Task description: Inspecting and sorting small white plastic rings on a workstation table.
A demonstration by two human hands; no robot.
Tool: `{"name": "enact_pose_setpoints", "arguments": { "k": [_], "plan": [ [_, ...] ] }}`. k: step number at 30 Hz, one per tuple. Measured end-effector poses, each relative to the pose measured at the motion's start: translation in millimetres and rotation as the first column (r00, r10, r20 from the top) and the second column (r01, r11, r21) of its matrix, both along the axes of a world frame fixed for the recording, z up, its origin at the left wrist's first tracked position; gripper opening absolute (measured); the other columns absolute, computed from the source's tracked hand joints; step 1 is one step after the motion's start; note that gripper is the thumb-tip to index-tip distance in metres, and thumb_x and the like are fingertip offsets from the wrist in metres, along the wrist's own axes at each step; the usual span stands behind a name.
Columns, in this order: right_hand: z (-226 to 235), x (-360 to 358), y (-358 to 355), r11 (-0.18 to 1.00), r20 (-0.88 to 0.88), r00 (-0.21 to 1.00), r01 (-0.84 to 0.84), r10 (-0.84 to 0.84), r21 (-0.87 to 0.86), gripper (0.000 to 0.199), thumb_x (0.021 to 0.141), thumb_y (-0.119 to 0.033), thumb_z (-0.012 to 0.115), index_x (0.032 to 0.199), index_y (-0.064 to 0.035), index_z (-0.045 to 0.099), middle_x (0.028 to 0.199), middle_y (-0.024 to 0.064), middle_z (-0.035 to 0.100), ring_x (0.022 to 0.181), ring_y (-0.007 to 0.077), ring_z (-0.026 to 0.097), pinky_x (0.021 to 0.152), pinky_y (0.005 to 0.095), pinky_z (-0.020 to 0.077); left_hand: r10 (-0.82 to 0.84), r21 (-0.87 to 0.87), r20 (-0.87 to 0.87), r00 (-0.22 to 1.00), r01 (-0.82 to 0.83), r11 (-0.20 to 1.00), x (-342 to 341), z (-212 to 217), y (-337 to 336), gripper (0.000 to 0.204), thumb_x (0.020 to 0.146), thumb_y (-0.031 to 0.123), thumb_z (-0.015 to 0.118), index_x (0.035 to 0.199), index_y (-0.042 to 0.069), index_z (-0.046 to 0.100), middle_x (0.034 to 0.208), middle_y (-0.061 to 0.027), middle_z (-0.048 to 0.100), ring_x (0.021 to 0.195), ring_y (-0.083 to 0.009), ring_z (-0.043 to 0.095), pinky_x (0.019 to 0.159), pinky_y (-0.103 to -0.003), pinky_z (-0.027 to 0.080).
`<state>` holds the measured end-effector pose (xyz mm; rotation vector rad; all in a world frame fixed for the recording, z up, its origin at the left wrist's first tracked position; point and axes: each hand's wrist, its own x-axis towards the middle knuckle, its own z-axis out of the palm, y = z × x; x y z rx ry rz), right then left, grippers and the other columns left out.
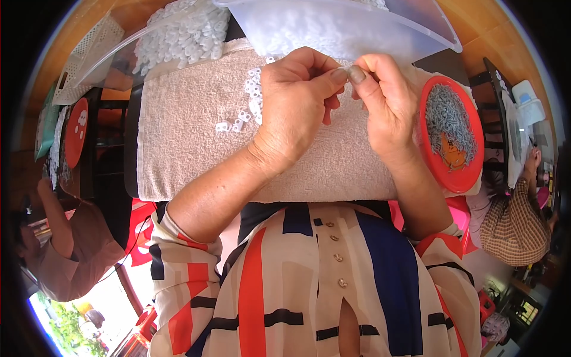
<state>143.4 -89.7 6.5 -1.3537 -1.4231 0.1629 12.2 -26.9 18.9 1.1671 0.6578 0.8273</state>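
Above the far middle of a beige towel (pixel 196 154), my left hand (pixel 297 101) and my right hand (pixel 388 98) meet fingertip to fingertip. Both are closed in a pinch. Between the thumbs and forefingers shows a bit of a small white piece (pixel 346 69); the fingers hide most of it. Small white plastic parts with dark holes (pixel 253 89) lie loose on the towel beside my left hand, and several more (pixel 238 124) sit left of that wrist. To the right of my right hand, a red oval tray (pixel 424 128) holds a heap of thin grey screws (pixel 446 113).
At the far edge stands a large translucent plastic bin (pixel 357 35) with white contents. Left of it lies a pile of white parts (pixel 184 38) in clear plastic. A white perforated basket (pixel 89 50) is at far left. Two people sit nearby, one left (pixel 71 250), one right (pixel 514 229).
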Motion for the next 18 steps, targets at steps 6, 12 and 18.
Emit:
{"name": "enact_pose_setpoints", "arguments": {
  "k": [6,12,18],
  "plan": [
    [-2.3,-3.6,0.7,0.999,-0.033,0.999,0.029,-0.029,0.017,0.008,0.09,-0.006,0.06,0.088,-0.0001,0.056,0.066,0.0073,0.057,0.057,0.0139,0.052,0.053,0.0267,0.0425,0.014,-0.032,0.034,0.999,-0.013,0.999,-0.2,-0.8,-2.3,0.007,0.089,0.003,0.062,0.087,-0.004,0.06,0.072,-0.0073,0.061,0.057,-0.0118,0.055,0.044,-0.023,0.042],
    [-7.3,-3.2,4.1,0.997,-0.088,0.996,0.031,-0.025,0.067,0.011,0.092,-0.009,0.061,0.087,0.0001,0.058,0.064,0.0043,0.055,0.057,0.0099,0.049,0.052,0.0247,0.0402,0.007,-0.069,0.014,1.0,-0.006,0.998,-0.6,0.4,0.4,0.008,0.089,0.004,0.062,0.087,-0.004,0.06,0.073,-0.0082,0.061,0.057,-0.0126,0.056,0.044,-0.024,0.041],
    [-4.8,1.2,1.3,1.0,-0.08,0.997,0.004,-0.004,-0.007,0.015,0.095,-0.016,0.06,0.095,-0.0015,0.062,0.078,-0.0006,0.059,0.065,0.0054,0.053,0.053,0.0183,0.0384,-0.007,-0.107,0.012,1.0,0.009,0.994,-1.0,0.9,2.3,0.008,0.089,0.004,0.062,0.087,-0.004,0.061,0.073,-0.0087,0.061,0.056,-0.0131,0.056,0.044,-0.024,0.042]
  ]
}}
